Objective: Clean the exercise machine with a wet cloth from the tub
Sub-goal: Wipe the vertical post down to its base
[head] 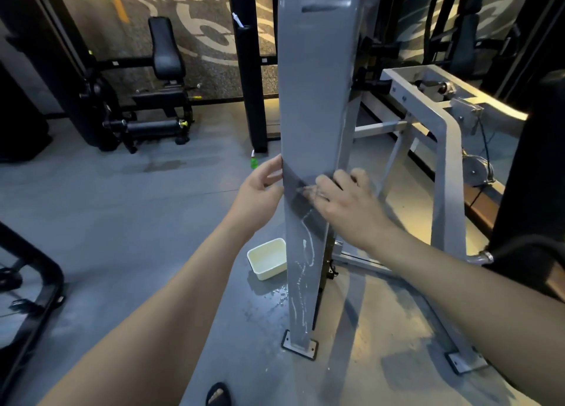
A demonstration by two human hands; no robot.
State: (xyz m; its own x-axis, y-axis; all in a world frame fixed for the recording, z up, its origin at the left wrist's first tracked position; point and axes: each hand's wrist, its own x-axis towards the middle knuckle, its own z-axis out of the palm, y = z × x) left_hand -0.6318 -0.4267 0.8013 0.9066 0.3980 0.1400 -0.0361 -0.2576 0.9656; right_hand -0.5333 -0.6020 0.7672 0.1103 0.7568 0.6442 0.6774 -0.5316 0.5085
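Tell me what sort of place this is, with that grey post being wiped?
Most likely a gym. A black padded seat machine stands at the back, a light grey machine frame sits to the right, and the grey post, wrapped in a dark cloth, is bolted to the floor.

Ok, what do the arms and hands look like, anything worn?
Both forearms are bare, no sleeves in view. The left hand and right hand wear no gloves, and no watch or band shows at either wrist. The right hand's fingers are blurred, so rings cannot be ruled out.
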